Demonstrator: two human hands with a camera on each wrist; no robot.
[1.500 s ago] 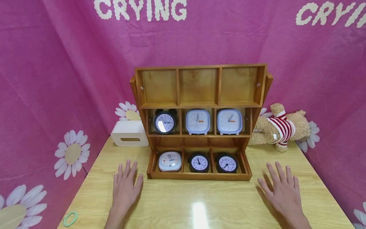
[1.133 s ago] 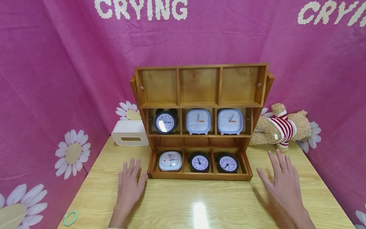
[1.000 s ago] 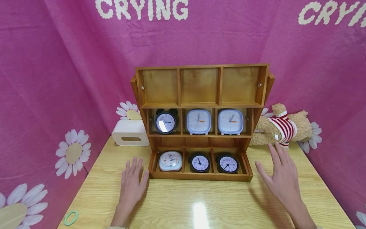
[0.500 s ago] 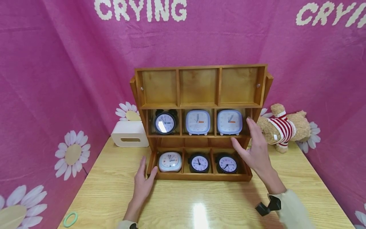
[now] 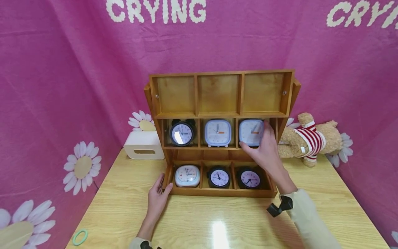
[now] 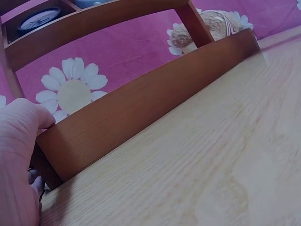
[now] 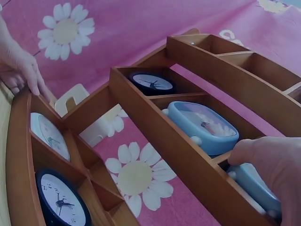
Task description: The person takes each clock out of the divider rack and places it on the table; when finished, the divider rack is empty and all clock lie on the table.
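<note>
A three-tier wooden shelf (image 5: 219, 192) stands on the table. My right hand (image 5: 267, 152) grips a light-blue alarm clock (image 5: 250, 130) in the middle tier's right compartment, thumb at its lower left and fingers along its right side. In the right wrist view that blue clock (image 7: 256, 188) is partly hidden by the hand. My left hand (image 5: 157, 200) holds the shelf's lower left front corner; in the left wrist view the thumb lies over the edge of the front board (image 6: 141, 99). A matching blue clock (image 5: 217, 132) and a black twin-bell clock (image 5: 181, 133) share the middle tier.
The bottom tier holds a white-and-blue clock (image 5: 187, 175) and two black clocks (image 5: 219, 177), (image 5: 250, 178). A white box (image 5: 144, 145) stands behind left, a teddy bear (image 5: 311, 138) lies right. A green ring (image 5: 80, 237) lies front left.
Both hands have come up off the table's sides to the shelf. The left took hold of its lower left corner; the right reached up and inward and took hold of the right blue clock.
</note>
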